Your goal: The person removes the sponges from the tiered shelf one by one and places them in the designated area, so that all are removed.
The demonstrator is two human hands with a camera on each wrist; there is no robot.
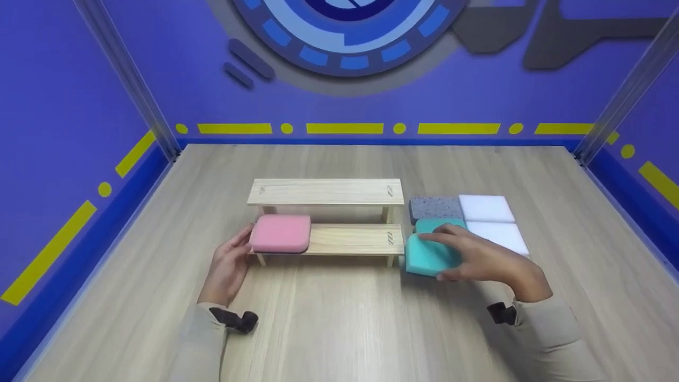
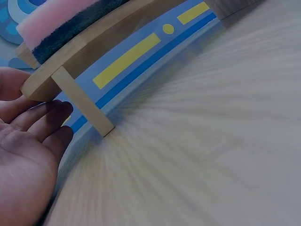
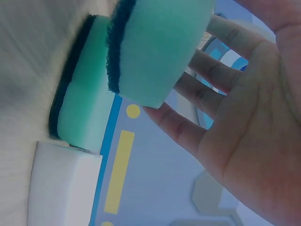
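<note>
A two-tier wooden shelf stands mid-table. My left hand grips the left end of its lower board, thumb over the edge and fingers beneath, as the left wrist view shows. On that board's left part lies a pink sponge with a dark scouring layer underneath. To the right of the shelf, my right hand holds a green sponge between thumb and fingers, raised off the table. Behind it, a second green sponge rests on the table, partly covered in the head view.
A grey speckled block lies behind the green sponges. Two white sponges, a rear one and a front one, adjoin on the right. The shelf's upper board carries nothing. Blue walls enclose the wooden table.
</note>
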